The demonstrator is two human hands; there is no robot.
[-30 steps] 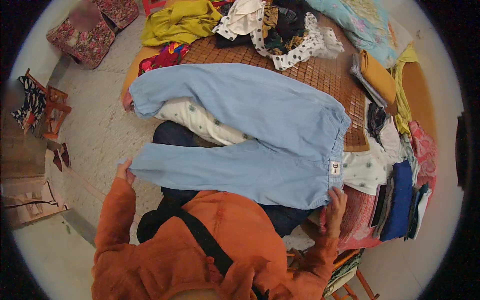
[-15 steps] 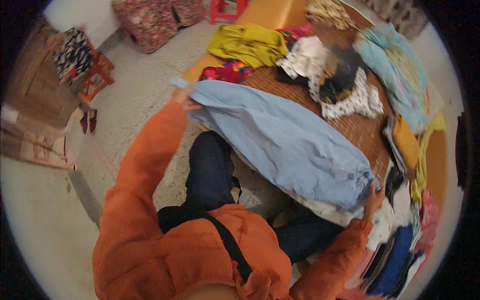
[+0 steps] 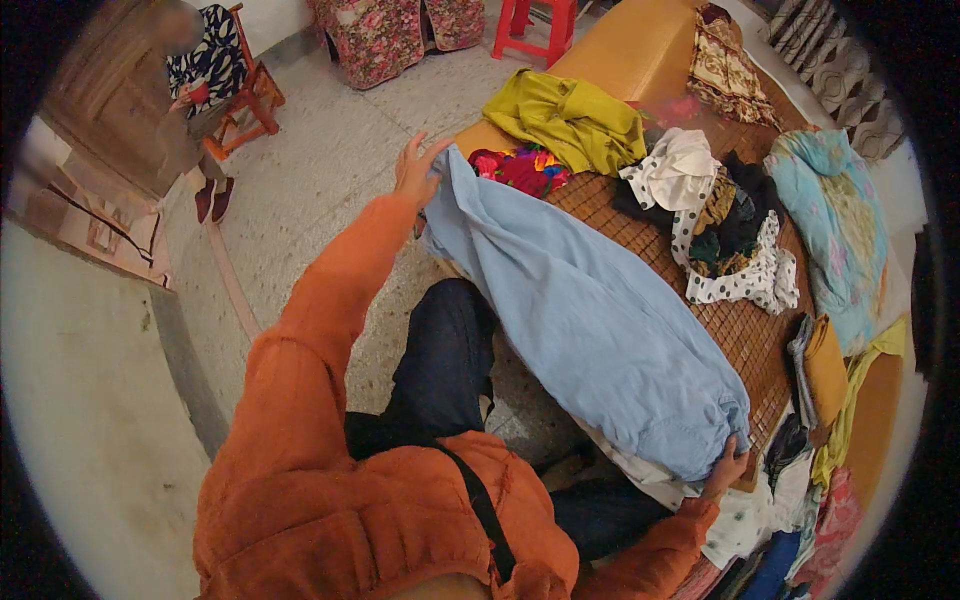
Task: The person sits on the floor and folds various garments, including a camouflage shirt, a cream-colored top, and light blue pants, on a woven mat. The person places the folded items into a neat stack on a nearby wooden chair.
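A pair of light blue trousers [image 3: 590,310], seemingly folded lengthwise, stretches slantwise in front of me over the near edge of the woven mat. At its far left end my left hand [image 3: 417,175] holds the edge, the fingers pointing away from me and partly hidden by the cloth. My right hand [image 3: 727,468] grips the gathered end at the lower right, with its fingertips tucked out of sight. Pale cloth [image 3: 640,470] shows beneath the trousers along the near side.
On the brown mat [image 3: 655,250] lie a yellow-green garment [image 3: 570,115], a red flowered cloth [image 3: 520,172] and a dotted white garment [image 3: 745,283]. Folded clothes [image 3: 770,570] are stacked at lower right. A person [image 3: 210,75] sits at far left, near a red stool [image 3: 535,28].
The trousers lie flatter and straighter. My left hand has shifted to their far end, its fingers more stretched. My right hand still grips the other end. The whole view has shifted.
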